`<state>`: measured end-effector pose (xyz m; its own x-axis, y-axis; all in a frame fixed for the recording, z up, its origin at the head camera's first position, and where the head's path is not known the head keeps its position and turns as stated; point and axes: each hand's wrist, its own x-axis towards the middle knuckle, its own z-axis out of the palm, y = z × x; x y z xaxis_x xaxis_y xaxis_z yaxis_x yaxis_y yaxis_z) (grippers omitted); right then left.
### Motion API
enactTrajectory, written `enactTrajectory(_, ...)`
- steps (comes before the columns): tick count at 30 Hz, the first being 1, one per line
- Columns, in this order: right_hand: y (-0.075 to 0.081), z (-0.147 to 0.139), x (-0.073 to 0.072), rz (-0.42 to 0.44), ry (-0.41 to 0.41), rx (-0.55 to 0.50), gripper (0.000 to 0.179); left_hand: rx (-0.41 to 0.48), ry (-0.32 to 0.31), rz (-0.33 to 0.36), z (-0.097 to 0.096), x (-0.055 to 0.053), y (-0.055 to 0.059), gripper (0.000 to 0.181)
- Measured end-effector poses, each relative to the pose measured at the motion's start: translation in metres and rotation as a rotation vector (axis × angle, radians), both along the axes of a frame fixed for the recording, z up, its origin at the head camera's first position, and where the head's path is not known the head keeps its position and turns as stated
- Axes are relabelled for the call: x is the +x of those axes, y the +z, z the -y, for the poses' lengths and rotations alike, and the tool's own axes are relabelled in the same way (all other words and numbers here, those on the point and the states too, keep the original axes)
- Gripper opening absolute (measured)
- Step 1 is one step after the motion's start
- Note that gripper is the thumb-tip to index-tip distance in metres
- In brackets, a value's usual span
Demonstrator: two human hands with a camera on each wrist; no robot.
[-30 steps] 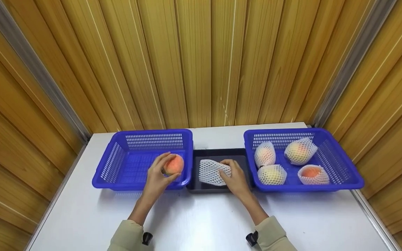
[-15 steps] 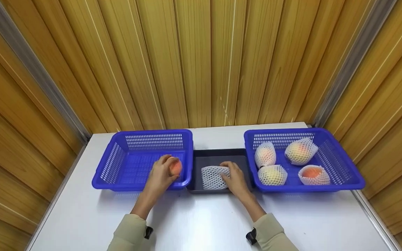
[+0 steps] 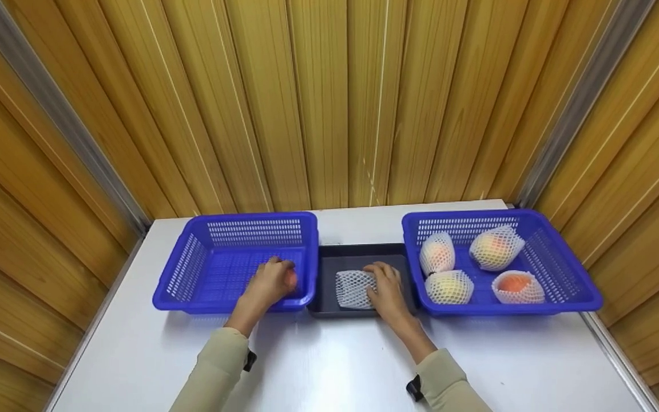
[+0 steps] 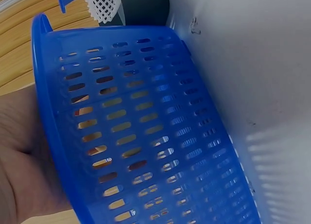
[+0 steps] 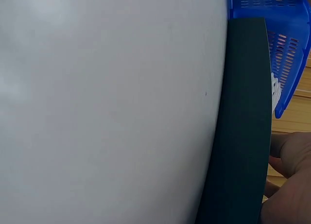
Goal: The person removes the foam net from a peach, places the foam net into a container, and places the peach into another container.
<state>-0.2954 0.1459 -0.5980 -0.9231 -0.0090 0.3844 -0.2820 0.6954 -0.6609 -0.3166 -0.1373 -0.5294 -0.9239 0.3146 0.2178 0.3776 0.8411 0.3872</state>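
In the head view, my left hand (image 3: 270, 282) is down inside the left blue basket (image 3: 232, 217), its fingers over a reddish peach (image 3: 291, 279) that it mostly covers. The basket's slotted wall hides the fingers in the left wrist view, where only part of the left hand (image 4: 29, 156) shows. A white foam fruit net (image 3: 355, 289) lies flattened over the dark tray (image 3: 329, 252), bare of fruit. My right hand (image 3: 388, 290) pinches the net's right end. The tray's side (image 5: 243, 127) blocks most of this grip in the right wrist view.
To the right stands another blue basket (image 3: 578, 286) with several peaches in foam nets, among them a netted peach (image 3: 495, 249) at the back. The tray sits between both baskets on a white table (image 3: 329, 366). Wood-patterned walls (image 3: 318, 103) enclose the back and sides.
My left hand has lowered the peach into the left basket and turned over it, so less of the peach shows. The net has sunk into the tray and shifted slightly right with my right hand.
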Motion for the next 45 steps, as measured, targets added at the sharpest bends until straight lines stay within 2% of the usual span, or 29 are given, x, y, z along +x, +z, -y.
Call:
enactTrajectory(3,0.000,-0.001,0.000,0.000,0.010,0.006,0.038,0.010,-0.022,-0.014,0.000,-0.002,-0.002,0.032)
enactTrajectory(7,0.000,-0.002,0.000,-0.002,0.019,0.008,0.039,0.006,-0.047,0.005,0.000,-0.006,-0.004,0.036)
enactTrajectory(14,0.002,-0.001,0.001,0.025,0.043,0.046,0.039,-0.009,-0.068,0.100,0.003,-0.013,-0.004,0.044)
enactTrajectory(21,0.003,0.002,0.002,-0.030,0.070,0.086,0.039,-0.001,-0.029,0.216,0.002,-0.014,-0.006,0.052)
enactTrajectory(26,0.004,0.002,0.002,-0.045,0.079,0.096,0.040,-0.027,-0.014,0.280,0.001,-0.014,-0.003,0.054)
enactTrajectory(35,0.013,0.001,0.006,-0.045,0.083,0.092,0.039,-0.064,0.008,0.295,0.005,-0.007,0.006,0.052)
enactTrajectory(42,0.023,0.002,0.013,-0.078,0.106,0.088,0.036,-0.038,-0.007,0.244,0.010,-0.003,0.007,0.045)
enactTrajectory(45,0.029,0.002,0.017,-0.092,0.126,0.095,0.036,-0.035,0.001,0.246,0.011,-0.001,0.009,0.044)
